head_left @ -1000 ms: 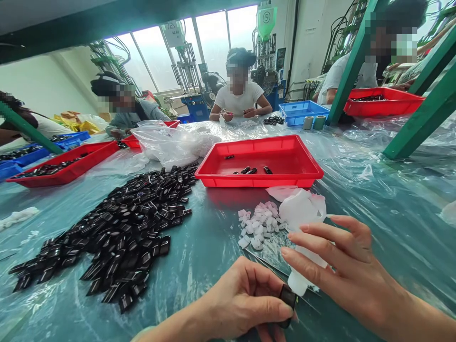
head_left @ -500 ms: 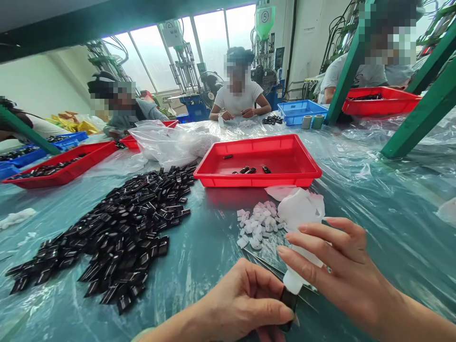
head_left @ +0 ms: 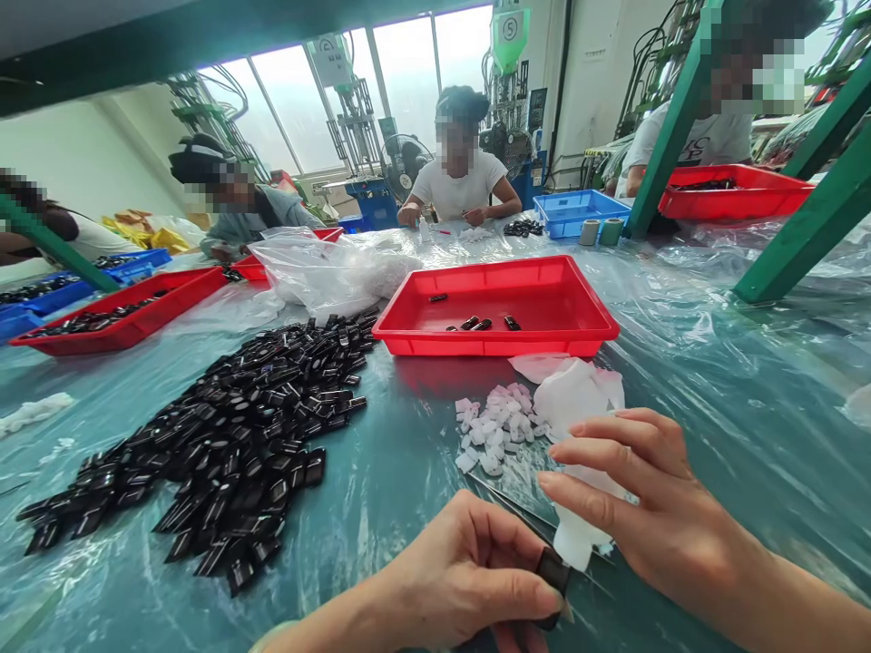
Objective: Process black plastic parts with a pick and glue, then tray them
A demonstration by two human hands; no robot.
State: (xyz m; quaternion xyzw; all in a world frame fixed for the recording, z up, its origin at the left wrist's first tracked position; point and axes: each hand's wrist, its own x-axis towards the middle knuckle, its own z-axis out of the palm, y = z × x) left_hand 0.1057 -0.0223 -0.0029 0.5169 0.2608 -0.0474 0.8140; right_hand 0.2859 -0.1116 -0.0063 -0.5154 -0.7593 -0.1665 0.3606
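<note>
My left hand (head_left: 476, 580) is closed on a small glossy black plastic piece (head_left: 552, 580), thumb on top, near the bottom of the view. My right hand (head_left: 653, 508) curls around a small white plastic bottle (head_left: 575, 540), tipped with its narrow end down beside the black piece. The fingers hide much of the bottle, and my right thumb is out of sight. Thin metal tweezers (head_left: 507, 497) lie on the table behind my left hand. Beyond them sit a heap of small translucent white pieces (head_left: 500, 422) and a crumpled white tissue (head_left: 578, 394).
A large heap of black pieces (head_left: 251, 435) spreads across the left. Ahead stands a red tray (head_left: 496, 345) with several black pieces inside. A clear plastic bag (head_left: 319, 272) lies behind it. Green posts (head_left: 809, 199) rise at right. Several co-workers sit around the plastic-covered table (head_left: 401, 453).
The bottle's narrow end has shifted slightly right and down, away from the black piece's top. My left hand stays almost still. The co-worker opposite has moved one hand outward.
</note>
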